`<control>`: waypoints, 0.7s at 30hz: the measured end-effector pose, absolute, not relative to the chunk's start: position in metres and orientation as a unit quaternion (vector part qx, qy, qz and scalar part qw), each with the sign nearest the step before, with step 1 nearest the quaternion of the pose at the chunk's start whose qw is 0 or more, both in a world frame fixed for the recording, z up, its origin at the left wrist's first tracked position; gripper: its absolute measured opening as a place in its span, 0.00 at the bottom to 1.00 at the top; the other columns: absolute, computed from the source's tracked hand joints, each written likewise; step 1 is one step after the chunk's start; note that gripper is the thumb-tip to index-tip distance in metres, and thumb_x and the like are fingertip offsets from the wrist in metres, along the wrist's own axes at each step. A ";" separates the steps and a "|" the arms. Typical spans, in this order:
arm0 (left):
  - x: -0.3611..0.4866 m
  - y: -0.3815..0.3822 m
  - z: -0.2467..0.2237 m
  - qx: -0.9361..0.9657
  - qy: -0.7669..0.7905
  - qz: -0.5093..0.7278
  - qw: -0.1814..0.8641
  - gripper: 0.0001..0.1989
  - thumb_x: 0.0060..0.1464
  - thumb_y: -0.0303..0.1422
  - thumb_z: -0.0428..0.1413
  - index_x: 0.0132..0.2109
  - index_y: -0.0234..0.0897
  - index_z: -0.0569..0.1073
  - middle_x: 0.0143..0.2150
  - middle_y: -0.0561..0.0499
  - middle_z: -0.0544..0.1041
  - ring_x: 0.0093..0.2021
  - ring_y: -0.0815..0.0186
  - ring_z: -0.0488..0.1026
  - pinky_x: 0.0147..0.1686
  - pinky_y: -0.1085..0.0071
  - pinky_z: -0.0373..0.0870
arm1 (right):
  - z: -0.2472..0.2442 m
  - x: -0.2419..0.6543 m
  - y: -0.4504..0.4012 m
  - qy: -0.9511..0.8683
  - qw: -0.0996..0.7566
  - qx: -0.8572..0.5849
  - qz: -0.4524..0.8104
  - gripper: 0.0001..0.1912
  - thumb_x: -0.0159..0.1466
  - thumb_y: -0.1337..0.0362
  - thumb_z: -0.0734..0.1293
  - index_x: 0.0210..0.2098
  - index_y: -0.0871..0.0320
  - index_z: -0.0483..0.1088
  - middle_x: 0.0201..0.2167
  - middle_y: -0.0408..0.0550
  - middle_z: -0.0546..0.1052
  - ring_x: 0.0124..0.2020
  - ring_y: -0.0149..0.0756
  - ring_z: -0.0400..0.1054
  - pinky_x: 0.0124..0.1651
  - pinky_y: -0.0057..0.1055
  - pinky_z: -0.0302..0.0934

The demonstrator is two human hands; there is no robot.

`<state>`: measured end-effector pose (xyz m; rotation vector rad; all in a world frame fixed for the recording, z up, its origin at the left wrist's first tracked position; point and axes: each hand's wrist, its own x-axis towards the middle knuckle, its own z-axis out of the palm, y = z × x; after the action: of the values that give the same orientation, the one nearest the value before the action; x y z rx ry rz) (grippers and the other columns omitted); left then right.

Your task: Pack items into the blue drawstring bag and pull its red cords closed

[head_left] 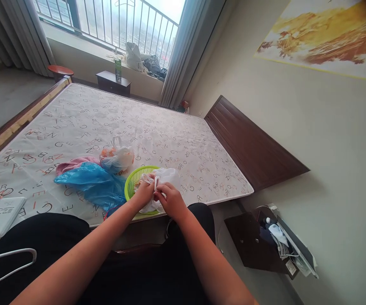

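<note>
A white plastic bag (167, 174) lies in and over the right side of a green mesh basket (134, 174) at the mattress's near edge. My left hand (145, 191) is closed on the bag's gathered top. Close against it, my right hand (171, 201) pinches a twisted white strip of the same bag. What is inside the bag is hidden. Left of the basket lies a crumpled blue plastic bag (90, 180), with a pink cloth (76, 164) behind it. A white and orange plastic bag (118, 158) sits just beyond the blue one.
The letter-printed mattress (170, 135) fills the middle. At the left edge are a white box (3, 216) and a white hanger (9, 255). A dark nightstand (249, 237) with clothes stands at right, below the brown headboard (255, 144). My knees flank the basket.
</note>
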<state>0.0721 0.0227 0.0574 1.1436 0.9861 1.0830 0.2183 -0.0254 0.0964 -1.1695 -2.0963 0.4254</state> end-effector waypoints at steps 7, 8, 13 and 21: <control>0.064 0.021 0.057 0.485 0.408 0.311 0.708 0.17 0.62 0.47 0.53 0.47 0.40 0.62 0.21 0.55 0.74 0.18 0.63 0.73 0.18 0.72 0.69 | 0.072 0.234 -0.022 -0.859 0.226 -0.460 0.004 0.11 0.72 0.65 0.68 0.32 0.54 0.76 0.35 0.48 0.77 0.42 0.39 0.66 0.49 0.35 0.64; 0.064 0.022 0.055 0.495 0.390 0.305 0.714 0.19 0.61 0.49 0.55 0.47 0.40 0.62 0.22 0.55 0.74 0.19 0.63 0.74 0.19 0.72 0.70 | 0.071 0.235 -0.021 -0.856 0.209 -0.473 -0.019 0.10 0.71 0.64 0.69 0.32 0.54 0.76 0.35 0.48 0.76 0.42 0.40 0.66 0.49 0.36 0.63; 0.063 0.024 0.056 0.585 0.331 0.328 0.664 0.16 0.61 0.48 0.55 0.40 0.40 0.64 0.26 0.53 0.76 0.24 0.64 0.75 0.24 0.71 0.73 | 0.074 0.230 -0.019 -0.799 0.219 -0.554 -0.078 0.03 0.67 0.64 0.70 0.41 0.55 0.76 0.47 0.54 0.74 0.54 0.46 0.65 0.59 0.45 0.60; 0.055 0.016 0.070 0.783 0.356 0.306 0.408 0.07 0.56 0.26 0.56 0.42 0.39 0.75 0.43 0.43 0.81 0.45 0.51 0.76 0.47 0.61 0.70 | 0.071 0.228 -0.006 -0.787 0.158 -0.591 0.084 0.32 0.64 0.68 0.67 0.67 0.61 0.63 0.44 0.57 0.81 0.42 0.47 0.76 0.48 0.40 0.67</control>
<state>0.0546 0.0158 0.0695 1.9735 0.8985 0.7701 0.2276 -0.0063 0.0711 -1.6909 -2.2498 0.2396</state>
